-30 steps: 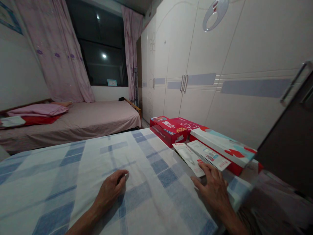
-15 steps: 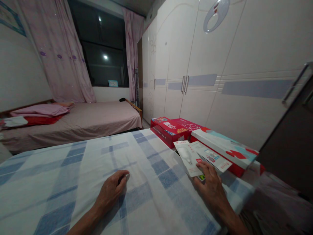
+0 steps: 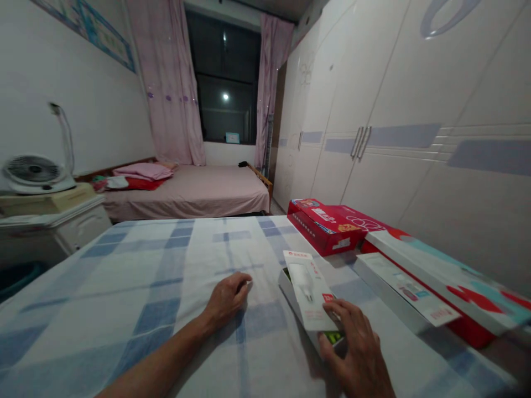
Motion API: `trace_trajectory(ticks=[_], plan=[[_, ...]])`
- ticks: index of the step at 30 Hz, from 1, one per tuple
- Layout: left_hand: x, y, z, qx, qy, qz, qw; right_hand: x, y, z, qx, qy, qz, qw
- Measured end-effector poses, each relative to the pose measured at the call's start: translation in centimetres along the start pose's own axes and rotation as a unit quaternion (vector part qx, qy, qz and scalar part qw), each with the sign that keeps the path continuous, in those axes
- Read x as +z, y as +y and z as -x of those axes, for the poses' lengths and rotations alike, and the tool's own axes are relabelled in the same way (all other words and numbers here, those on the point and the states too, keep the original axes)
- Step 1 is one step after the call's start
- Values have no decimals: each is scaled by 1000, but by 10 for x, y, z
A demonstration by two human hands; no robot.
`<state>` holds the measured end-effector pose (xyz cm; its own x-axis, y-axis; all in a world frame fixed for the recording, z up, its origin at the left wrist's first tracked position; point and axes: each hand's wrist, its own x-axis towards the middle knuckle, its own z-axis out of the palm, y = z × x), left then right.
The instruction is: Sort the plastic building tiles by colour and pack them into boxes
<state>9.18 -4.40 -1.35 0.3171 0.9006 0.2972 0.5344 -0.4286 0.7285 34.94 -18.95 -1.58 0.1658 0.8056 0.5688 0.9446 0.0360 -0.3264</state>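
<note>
My right hand [image 3: 352, 342] grips a small white box [image 3: 305, 331] at its near end, fingers on top and thumb at the side. The box's lid [image 3: 309, 290], printed with a light bulb, lies askew, and something green shows beneath it. On the checked cloth to the left rests my left hand [image 3: 228, 298], its fingers curled in and thumb against the index finger. Whether it pinches anything is too small to make out. A second white box [image 3: 409, 293] with a printed lid lies on the right.
A red box [image 3: 327, 226] and a long red, white and blue carton [image 3: 440, 276] line the right side of the blue-and-white cloth [image 3: 203, 249]. Beyond are a bed [image 3: 219, 188] and a white wardrobe [image 3: 332, 110]. A fan [image 3: 35, 172] stands at far left.
The white box in my right hand has come left and nearer, apart from the second white box. My view has turned left, bringing the fan in. My left hand stays curled on the cloth.
</note>
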Motion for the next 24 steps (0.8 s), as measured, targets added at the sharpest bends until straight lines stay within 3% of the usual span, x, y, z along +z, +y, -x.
trace_trajectory(ticks=[4,10,16,21,24], plan=[[1,2,1,-14,-14,52,998,12,-44,-18,-23,-55,-78,995],[2,4,-4,-142,-18,259,955,34,-86,-44,-15,-92,-100,991],[6,8,-6,-161,-17,305,939,46,-75,-74,-21,-20,-147,989],[4,12,-5,-154,-33,323,933,49,-52,-103,121,-138,-167,969],[3,15,-5,-143,-41,324,934,60,-43,-113,180,-150,-166,958]])
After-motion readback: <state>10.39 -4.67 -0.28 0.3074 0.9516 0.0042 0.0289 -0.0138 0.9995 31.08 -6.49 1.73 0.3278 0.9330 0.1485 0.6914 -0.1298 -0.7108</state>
